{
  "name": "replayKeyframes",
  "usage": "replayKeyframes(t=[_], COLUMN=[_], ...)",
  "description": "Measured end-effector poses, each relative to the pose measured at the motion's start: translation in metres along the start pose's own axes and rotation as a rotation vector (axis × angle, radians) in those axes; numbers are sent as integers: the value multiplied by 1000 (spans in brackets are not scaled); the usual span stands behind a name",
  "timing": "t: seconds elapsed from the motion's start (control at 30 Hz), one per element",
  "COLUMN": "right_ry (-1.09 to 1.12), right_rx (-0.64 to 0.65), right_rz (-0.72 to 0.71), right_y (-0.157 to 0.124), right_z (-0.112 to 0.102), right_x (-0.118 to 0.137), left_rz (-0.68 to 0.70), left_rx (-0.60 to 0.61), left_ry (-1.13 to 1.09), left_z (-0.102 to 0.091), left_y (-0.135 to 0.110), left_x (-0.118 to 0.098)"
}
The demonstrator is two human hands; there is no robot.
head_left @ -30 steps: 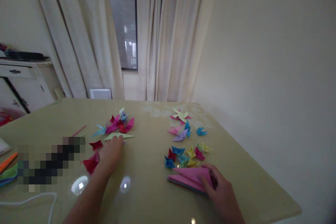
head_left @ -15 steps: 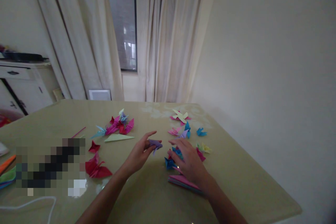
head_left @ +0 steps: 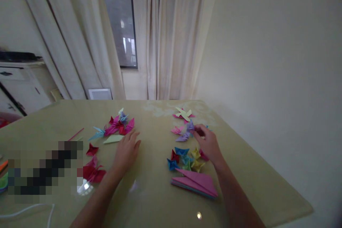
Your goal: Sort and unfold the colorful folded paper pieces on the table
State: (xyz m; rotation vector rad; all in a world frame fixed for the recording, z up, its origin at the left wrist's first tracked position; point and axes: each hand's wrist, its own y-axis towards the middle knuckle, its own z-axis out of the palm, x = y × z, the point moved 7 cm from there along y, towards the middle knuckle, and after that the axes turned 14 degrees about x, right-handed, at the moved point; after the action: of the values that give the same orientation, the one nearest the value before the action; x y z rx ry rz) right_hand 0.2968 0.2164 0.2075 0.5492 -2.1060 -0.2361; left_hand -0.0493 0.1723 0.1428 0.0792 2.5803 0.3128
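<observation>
My right hand (head_left: 208, 142) pinches a small purple origami figure (head_left: 190, 125) between thumb and fingertips. Just below that figure a second purple origami piece (head_left: 183, 136) lies on the table, and a pink one (head_left: 176, 130) is to its left. My left hand (head_left: 128, 149) is open with its fingers stretched forward. Its fingertips reach the right end of a pale green folded paper (head_left: 112, 139) and hide that end; whether they touch it I cannot tell. Beyond it sits a cluster of magenta, red and purple origami (head_left: 117, 125), with a light blue piece (head_left: 98, 132) at its left.
Several small blue, red, green and yellow origami pieces (head_left: 187, 160) sit behind a stack of pink and blue folded papers (head_left: 196, 183). A pale green and pink star shape (head_left: 184, 114) lies farther back. Red origami (head_left: 93, 174) and a white cable (head_left: 26, 210) are on the left.
The purple origami figure has passed from my left hand to my right, which moved forward to the pieces at the back right. My left hand moved left to the pale green paper.
</observation>
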Motion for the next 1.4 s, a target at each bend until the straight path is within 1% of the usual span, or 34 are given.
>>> replayKeyframes(t=[0.07,0.13,0.17,0.2,0.23,0.33,0.37,0.4,0.47,0.53,0.6,0.67,0.73,0.77,0.8,0.87,0.9,0.97,1.03,1.1,1.17,1.23,1.4], right_ry=[-39,-119,-161,-202,-238,-311,-323,-326,-298,-221,-134,-87,-68,-59,-48,-18,1,56,131,183,192,209,427], right_rx=[-109,-187,-196,-191,-176,-146,-156,-173,-203,-198,-149,-89,-33,-10,14,71,103,169,246,317,345,334,293], right_rz=[79,174,218,259,295,373,376,359,268,150,55,-16,-75,-100,-120,-143,-147,-145,-144,-147,-149,-142,-89], right_y=[3,3,2,1,1,-3,-4,-4,-4,-3,-1,-2,-4,-6,-8,-11,-13,-15,-16,-17,-18,-19,-18], right_z=[-23,-37,-39,-39,-37,-31,-31,-30,-28,-19,-4,14,30,36,41,47,49,52,56,60,62,62,56], right_x=[-27,-52,-63,-72,-79,-90,-89,-85,-70,-51,-31,-11,7,15,21,30,32,36,39,42,45,44,36], left_rz=[-163,-264,-276,-252,-195,55,99,103,33,-40,-54,-30,-14,-14,-25,-43,-34,17,89,158,222,269,303], left_rx=[-8,43,78,119,160,245,252,250,250,282,327,351,329,304,270,194,161,122,168,316,450,513,493], left_ry=[259,385,403,394,361,201,171,167,214,263,302,354,379,352,284,43,-109,-418,-694,-880,-946,-947,-803], left_z=[-3,0,4,9,14,30,32,33,32,29,27,25,22,20,18,16,17,23,37,55,68,73,65], left_y=[-2,-4,-4,-2,0,7,7,7,6,1,-2,-3,-2,-1,0,0,-2,-8,-18,-31,-43,-50,-50], left_x=[30,50,55,56,54,32,26,22,17,12,5,-2,-7,-8,-9,-13,-18,-37,-62,-90,-111,-122,-124])
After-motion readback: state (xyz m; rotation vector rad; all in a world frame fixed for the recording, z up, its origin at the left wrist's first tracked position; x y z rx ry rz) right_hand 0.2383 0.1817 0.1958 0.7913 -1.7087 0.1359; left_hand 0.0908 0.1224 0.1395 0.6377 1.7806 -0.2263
